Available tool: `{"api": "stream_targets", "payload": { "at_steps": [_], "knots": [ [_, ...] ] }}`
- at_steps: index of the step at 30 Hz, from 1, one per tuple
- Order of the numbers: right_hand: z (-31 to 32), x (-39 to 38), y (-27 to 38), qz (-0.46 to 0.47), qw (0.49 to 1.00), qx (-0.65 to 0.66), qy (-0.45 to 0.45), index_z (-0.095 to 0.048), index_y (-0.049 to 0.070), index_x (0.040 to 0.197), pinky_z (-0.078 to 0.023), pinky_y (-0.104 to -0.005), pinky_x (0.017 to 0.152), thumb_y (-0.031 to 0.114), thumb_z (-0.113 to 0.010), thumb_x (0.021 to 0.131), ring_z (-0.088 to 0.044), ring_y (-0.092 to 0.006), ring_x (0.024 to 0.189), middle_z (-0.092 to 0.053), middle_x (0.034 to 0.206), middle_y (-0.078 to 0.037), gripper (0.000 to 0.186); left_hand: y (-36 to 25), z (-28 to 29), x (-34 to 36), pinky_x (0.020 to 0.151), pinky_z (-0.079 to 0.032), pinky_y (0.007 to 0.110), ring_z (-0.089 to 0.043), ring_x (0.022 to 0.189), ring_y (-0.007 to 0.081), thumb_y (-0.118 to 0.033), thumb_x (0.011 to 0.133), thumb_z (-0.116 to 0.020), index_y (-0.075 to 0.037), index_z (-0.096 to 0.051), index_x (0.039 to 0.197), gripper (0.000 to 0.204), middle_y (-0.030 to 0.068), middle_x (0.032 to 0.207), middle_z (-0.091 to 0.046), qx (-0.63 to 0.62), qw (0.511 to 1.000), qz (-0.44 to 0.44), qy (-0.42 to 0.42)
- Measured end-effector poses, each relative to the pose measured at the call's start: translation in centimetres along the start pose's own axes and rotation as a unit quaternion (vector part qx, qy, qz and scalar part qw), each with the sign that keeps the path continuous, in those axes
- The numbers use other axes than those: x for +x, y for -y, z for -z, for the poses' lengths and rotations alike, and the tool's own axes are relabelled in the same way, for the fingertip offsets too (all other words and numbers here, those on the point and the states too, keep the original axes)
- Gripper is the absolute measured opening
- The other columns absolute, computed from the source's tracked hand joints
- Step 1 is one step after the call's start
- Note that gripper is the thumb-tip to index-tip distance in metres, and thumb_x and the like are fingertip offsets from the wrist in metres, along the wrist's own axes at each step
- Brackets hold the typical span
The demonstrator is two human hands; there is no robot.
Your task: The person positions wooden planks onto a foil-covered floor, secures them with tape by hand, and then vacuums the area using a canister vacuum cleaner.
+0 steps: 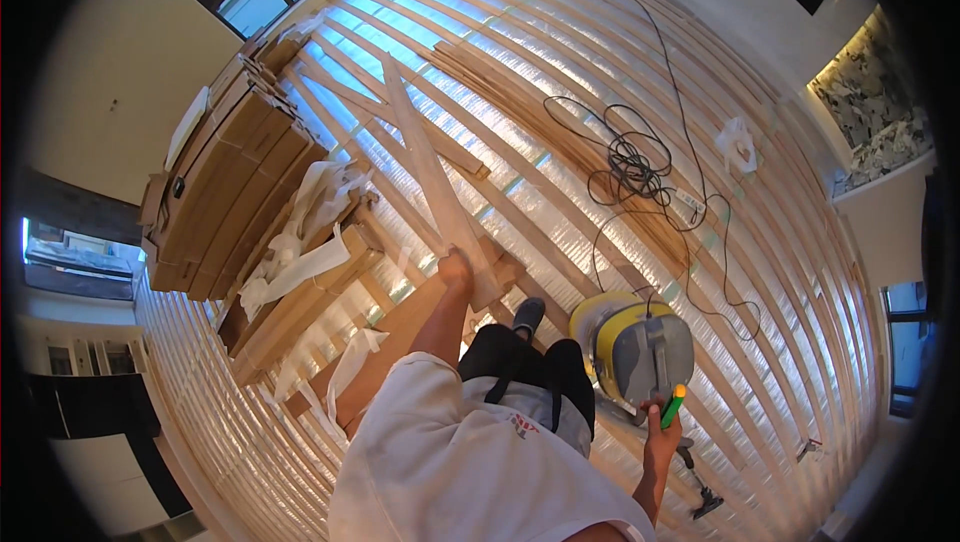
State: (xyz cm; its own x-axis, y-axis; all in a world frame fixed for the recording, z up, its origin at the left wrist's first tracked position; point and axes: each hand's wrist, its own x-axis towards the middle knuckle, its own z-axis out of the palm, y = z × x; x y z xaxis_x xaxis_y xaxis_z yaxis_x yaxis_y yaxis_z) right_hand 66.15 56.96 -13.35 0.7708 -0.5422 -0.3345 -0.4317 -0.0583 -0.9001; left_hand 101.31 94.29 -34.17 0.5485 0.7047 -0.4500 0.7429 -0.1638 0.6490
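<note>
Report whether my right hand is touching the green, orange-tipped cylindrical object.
Touching. The head view shows your right hand gripping the lower end of the green, orange-tipped cylindrical object.

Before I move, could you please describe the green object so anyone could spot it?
Find the yellow-and-grey machine on the slatted floor. At its lower edge in view, the person's right grip holds a slim object, its bright green body setting it apart from the machine.

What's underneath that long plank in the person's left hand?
Under the wooden plank that the left hand holds, another board crosses, and silvery sheeting shows alongside. Whatever else lies directly beneath the plank is covered.
</note>
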Motion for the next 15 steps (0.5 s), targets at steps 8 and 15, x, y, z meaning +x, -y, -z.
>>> {"api": "stream_targets", "payload": {
  "at_steps": [8, 15],
  "knots": [
    [-4.0, 11.4, 6.6, -0.099, 0.991, -0.079, 0.036, -0.059, -0.004, 0.118, -0.051, -0.0334, 0.088, 0.019, -0.061, 0.095, -0.066, -0.0194, 0.092, -0.069, 0.096, -0.012, 0.032, -4.4, -14.7, 5.9, 0.091, -0.048, 0.049, -0.063, 0.101, 0.0474, -0.042, 0.095, -0.048, 0.013, -0.066, 0.104, 0.058, 0.0342, 0.104, -0.065, -0.007, 0.999, 0.05, -0.014],
    [-9.3, 27.2, 8.1, -0.154, 0.969, -0.183, 0.057, -0.065, 0.003, 0.108, -0.049, -0.0348, 0.078, 0.032, -0.068, 0.091, -0.064, -0.0206, 0.085, -0.069, 0.089, -0.009, 0.034, -11.6, -28.2, 3.5, 0.084, -0.05, 0.046, -0.065, 0.096, 0.0384, -0.043, 0.099, -0.046, 0.008, -0.064, 0.111, 0.056, 0.0264, 0.108, -0.067, -0.034, 0.983, 0.157, 0.094]
  ]
}}
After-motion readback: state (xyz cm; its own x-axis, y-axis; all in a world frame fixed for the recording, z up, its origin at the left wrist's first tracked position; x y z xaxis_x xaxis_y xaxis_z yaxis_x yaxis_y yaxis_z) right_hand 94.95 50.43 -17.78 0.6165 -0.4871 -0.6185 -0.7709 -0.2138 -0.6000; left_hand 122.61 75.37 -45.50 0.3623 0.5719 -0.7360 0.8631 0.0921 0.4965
